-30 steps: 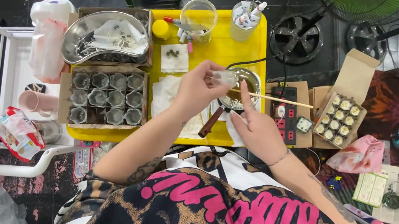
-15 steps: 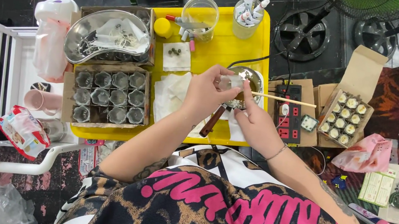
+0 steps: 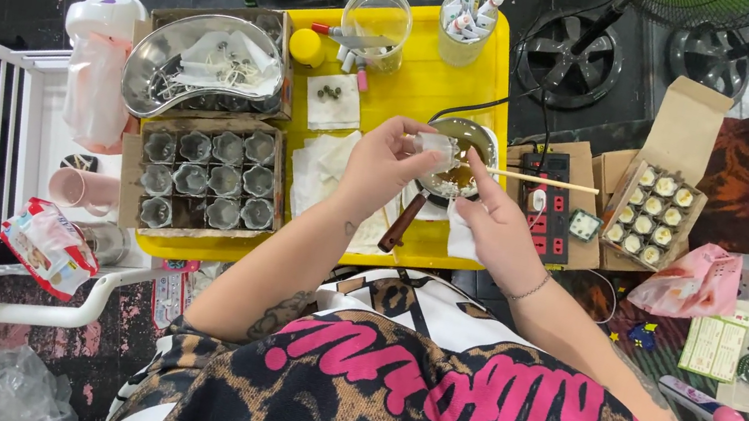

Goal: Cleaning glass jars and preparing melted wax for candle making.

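At frame centre I see the left hand, wrist bent, pinching a small clear cup above the metal pot. The right hand grips a thin wooden stick, apparently between thumb and forefinger, level over the pot on the yellow tray.

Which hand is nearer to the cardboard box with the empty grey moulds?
Left. The left hand holds a small clear cup just right of the box of moulds; the right hand, with the wooden stick, is farther right.
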